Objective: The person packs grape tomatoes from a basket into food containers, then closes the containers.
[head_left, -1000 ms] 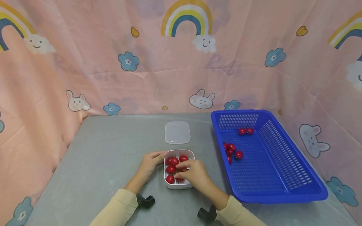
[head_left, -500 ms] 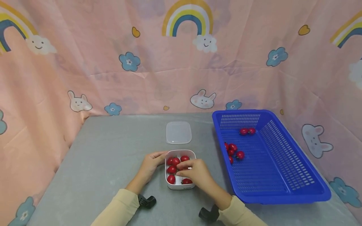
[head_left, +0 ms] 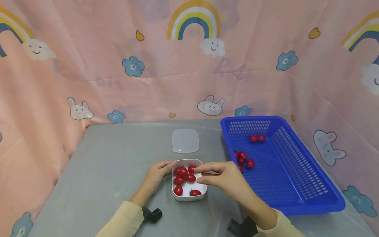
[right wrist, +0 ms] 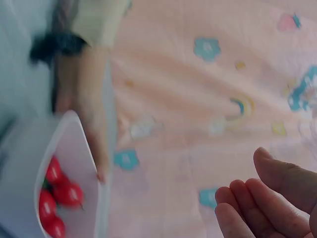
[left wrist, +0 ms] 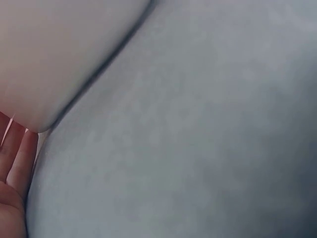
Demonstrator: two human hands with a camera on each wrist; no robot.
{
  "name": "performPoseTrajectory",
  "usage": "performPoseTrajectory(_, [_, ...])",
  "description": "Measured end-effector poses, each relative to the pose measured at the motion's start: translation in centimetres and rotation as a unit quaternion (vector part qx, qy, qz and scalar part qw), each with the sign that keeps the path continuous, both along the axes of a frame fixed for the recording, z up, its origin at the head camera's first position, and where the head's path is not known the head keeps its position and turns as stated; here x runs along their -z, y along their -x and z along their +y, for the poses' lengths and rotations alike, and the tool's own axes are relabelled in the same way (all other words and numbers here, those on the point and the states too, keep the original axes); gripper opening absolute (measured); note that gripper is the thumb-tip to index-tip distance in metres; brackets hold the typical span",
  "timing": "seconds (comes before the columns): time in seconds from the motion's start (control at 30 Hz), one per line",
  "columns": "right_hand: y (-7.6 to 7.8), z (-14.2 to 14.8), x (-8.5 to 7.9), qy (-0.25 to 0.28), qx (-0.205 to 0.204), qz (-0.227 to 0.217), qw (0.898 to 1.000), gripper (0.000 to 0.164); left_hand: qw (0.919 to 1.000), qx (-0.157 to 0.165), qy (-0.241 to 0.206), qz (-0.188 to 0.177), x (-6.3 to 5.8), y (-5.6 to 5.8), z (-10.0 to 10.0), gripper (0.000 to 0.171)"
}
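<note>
A small white plastic box holds several cherry tomatoes, with bare floor showing between them. My left hand rests against the box's left side, fingertips at the rim; the left wrist view shows its fingers lying straight along the pale wall. Over the box's right edge, my right hand hovers with thumb and fingers apart and nothing between them. The right wrist view also shows that hand holding nothing, while the box with its tomatoes stands off to the left.
Behind the box lies a translucent square lid on the grey table. A large blue basket stands at the right, with several cherry tomatoes along its left side and far end. A pink printed curtain hangs around the table.
My right hand has let go of a tomato in the box and drawn back up and to the right, uncovering the tomatoes beneath. The left hand stays at the box's side.
</note>
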State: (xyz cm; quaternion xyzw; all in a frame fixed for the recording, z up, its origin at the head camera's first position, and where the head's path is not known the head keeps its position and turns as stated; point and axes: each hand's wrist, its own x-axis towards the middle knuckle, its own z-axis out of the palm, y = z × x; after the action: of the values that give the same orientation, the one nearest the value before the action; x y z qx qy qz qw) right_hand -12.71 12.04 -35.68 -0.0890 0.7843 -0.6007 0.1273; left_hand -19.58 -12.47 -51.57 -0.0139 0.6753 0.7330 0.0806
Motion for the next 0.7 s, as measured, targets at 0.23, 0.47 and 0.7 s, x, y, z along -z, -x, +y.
performPoseTrajectory(0.23, [1.5, 4.5, -2.4, -0.053, 0.055, 0.03, 0.997, 0.041, 1.0, -0.003, -0.005, 0.001, 0.3, 0.2, 0.2, 0.034])
performPoseTrajectory(0.47, [4.0, 8.7, -3.2, -0.077, 0.094, 0.025, 0.992, 0.045, 1.0, -0.005, -0.004, -0.003, 0.2, 0.0, 0.1, 0.032])
performPoseTrajectory(0.7, [6.6, 11.5, -2.1, -0.099, 0.124, -0.012, 0.987, 0.056, 0.9999, -0.01, -0.002, 0.003, 0.0, -0.1, 0.2, 0.032])
